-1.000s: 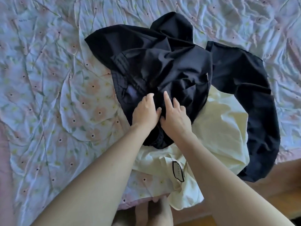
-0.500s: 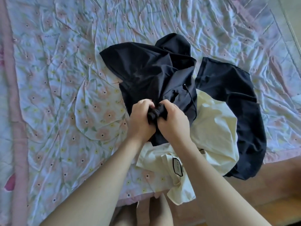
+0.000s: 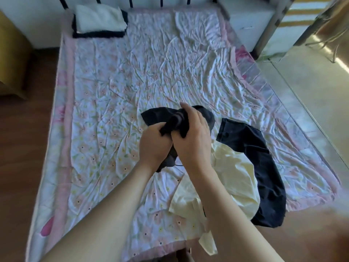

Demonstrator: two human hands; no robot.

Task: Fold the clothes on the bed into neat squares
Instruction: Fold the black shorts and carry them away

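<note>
While both hands meet over the bed [image 3: 132,76], they grip one bunched black garment [image 3: 175,121] between them. Left hand [image 3: 154,146]: fingers curled round the lower bunch of the black cloth. Right hand [image 3: 192,140]: fingers wrapped over the upper part of the same cloth, one fingertip standing clear above it. Garment raised off the bed's floral quilt, near the bed's foot end, a flap hanging under the hands. Pale yellow garment [image 3: 232,176] crumpled on the bed just right of the hands, one corner trailing over the foot edge. Second dark garment [image 3: 264,171] touching the yellow one on its far right, draped toward the bed's right foot corner. Folded stack [image 3: 100,20], white on dark, at the bed's head-end left corner.
</note>
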